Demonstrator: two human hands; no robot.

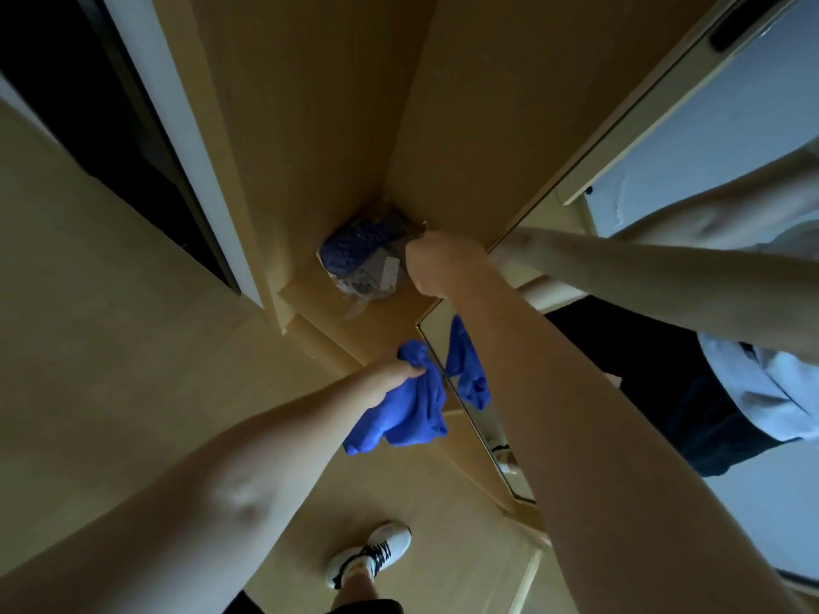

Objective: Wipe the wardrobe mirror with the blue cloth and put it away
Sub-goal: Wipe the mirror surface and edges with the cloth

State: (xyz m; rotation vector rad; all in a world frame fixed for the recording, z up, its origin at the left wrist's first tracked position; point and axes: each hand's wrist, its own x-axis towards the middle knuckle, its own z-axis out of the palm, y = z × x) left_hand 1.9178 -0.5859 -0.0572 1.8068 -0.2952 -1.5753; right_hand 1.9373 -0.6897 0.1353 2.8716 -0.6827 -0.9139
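Bunched in the left hand (390, 378), the blue cloth (399, 414) hangs just left of the mirror (469, 418); the right hand (438, 263) grips the door edge farther off.

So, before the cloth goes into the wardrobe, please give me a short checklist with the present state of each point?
1. Crumpled blue microfibre cloth held by left hand: ok.
2. Right hand grips the edge of the mirrored wardrobe door: ok.
3. Door open enough for access: ok.
4. Free space on the tan wooden shelf beside the clear plastic package with blue contents: ok.
5. Mirror wiped clean: cannot tell.
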